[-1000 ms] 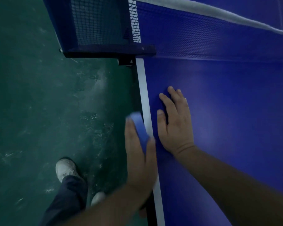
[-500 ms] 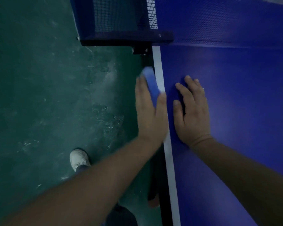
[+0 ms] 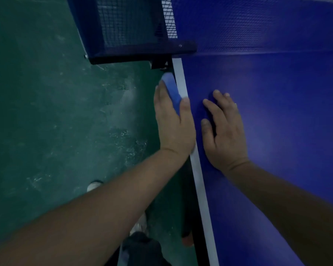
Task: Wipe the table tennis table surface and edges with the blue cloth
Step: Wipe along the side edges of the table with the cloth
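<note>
Blue table — left hand grips cloth at its edge.

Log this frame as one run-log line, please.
step: wiping side edge near net clamp | left hand: grip on blue cloth against table edge | right hand: flat on table top | edge wipe unfinished

Green floor; white shoe on it.
</note>
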### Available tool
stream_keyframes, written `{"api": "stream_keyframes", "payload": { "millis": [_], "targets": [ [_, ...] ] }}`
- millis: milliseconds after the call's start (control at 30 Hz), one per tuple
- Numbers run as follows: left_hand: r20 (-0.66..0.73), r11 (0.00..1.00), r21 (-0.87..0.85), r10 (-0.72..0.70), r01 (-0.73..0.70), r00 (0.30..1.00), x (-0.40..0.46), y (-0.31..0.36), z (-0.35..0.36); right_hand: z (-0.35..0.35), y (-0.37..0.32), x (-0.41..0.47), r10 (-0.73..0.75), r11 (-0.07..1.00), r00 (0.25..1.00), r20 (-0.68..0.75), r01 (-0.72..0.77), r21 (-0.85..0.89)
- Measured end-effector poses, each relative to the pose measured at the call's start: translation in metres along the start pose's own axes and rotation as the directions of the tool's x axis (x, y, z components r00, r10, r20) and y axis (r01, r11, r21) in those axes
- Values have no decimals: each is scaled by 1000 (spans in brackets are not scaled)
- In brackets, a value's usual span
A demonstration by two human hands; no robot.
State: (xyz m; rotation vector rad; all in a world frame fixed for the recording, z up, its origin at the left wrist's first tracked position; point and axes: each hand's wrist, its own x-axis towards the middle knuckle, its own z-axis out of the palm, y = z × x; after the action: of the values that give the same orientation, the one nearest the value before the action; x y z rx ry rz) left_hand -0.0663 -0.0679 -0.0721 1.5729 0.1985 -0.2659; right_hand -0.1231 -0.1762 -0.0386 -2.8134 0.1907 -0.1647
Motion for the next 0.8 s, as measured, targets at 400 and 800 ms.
{"api": "stream_keyframes", "payload": {
  "millis": [400,800],
  "targets": [
    [1,990,140,-35,34,999,-93,-8,-15,0,-1,0,39,999,999,7,-39,28],
    [368,811,467,185,-353,911,-11,60,5,-19,-10,10,458,766,882,-107,-331,551]
  ]
}}
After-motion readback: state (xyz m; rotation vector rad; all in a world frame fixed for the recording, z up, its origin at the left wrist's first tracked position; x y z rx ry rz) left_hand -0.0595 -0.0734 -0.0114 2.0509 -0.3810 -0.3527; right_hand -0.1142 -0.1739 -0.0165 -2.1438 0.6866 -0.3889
